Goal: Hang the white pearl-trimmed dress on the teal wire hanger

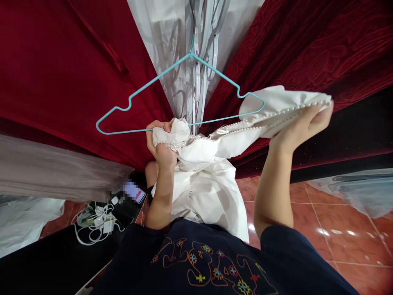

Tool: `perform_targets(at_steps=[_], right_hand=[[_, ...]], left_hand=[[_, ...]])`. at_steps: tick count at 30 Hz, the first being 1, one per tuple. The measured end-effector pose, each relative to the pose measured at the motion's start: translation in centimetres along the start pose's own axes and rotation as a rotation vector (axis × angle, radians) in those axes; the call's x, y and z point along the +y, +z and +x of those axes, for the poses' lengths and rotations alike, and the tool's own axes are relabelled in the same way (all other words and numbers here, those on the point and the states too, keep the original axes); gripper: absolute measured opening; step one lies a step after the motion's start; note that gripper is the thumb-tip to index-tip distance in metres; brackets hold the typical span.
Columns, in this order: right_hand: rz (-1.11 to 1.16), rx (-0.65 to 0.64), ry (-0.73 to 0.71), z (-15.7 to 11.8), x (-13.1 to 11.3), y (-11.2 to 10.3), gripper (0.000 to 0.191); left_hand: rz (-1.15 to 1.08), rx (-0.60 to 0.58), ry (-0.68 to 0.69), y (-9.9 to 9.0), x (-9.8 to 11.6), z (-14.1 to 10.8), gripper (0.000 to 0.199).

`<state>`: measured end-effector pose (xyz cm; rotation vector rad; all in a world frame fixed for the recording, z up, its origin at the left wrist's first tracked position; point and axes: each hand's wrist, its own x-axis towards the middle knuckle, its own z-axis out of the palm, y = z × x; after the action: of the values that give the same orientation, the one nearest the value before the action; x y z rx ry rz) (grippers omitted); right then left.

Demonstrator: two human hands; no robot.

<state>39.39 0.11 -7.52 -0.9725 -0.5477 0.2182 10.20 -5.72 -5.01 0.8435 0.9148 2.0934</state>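
Note:
A white garment (211,186) with pearl-beaded edging hangs down in front of my body. Bunched white fabric is gripped in my left hand (161,141), with its fingers curled beside the bottom bar of a light-blue hanger (159,76). Out to the right, my right hand (307,127) is closed on the far beaded end of the garment, which is stretched between both hands. The hanger hangs from above, its right end in front of the white fabric. The fingertips of my right hand are partly hidden behind the cloth.
Red draped fabric (73,69) hangs on the left and patterned red velvet (307,53) on the right, with white metalwork between them. At lower left, a black surface (39,262) bears white cables (82,237) and a lit phone (139,196). Reddish floor tiles (346,229) show at right.

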Motion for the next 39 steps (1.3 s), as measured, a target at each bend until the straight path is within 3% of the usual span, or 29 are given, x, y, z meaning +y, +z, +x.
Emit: perform_targets(at_steps=[2, 5, 8, 12, 16, 22, 26, 30, 34, 39], right_hand=[[0.174, 0.042, 0.275, -2.3, 0.6, -0.9, 0.029], [0.241, -0.134, 0.555, -6.8, 0.4, -0.8, 0.043], [0.325, -0.306, 0.69, -10.7, -1.1, 0.9, 0.035], [0.636, -0.546, 0.835, -13.1, -3.8, 3.7, 0.038], [0.848, -0.581, 0.806, -13.5, -4.8, 4.4, 0.036], [0.647, -0.587, 0.633, -12.3, -4.9, 3.7, 0.045], [0.628, -0.624, 0.577, -11.9, -5.0, 3.7, 0.047], [0.604, -0.638, 0.543, -11.8, -4.9, 3.7, 0.047], [0.604, -0.638, 0.54, -12.1, -5.0, 3.7, 0.047], [0.56, -0.591, 0.568, -13.0, -5.2, 3.9, 0.05]], left_hand=[[0.045, 0.034, -0.028, 0.0, -0.4, 0.0, 0.031], [0.051, 0.027, -0.051, 0.1, -0.8, -0.1, 0.033], [0.04, -0.01, -0.04, 0.2, -0.8, 0.0, 0.031], [0.026, -0.038, -0.017, 0.1, -0.5, 0.2, 0.027], [0.024, -0.096, -0.018, -0.8, -0.8, -0.1, 0.02], [0.324, -0.289, 0.065, -5.0, -1.0, 0.0, 0.026], [0.591, -0.136, 0.168, -9.6, 0.6, 2.4, 0.025], [0.75, -0.055, 0.143, -12.5, 3.6, 6.4, 0.021], [0.8, -0.055, 0.122, -12.3, 6.4, 10.5, 0.022], [0.824, -0.096, 0.299, -11.0, 8.2, 14.1, 0.036]])
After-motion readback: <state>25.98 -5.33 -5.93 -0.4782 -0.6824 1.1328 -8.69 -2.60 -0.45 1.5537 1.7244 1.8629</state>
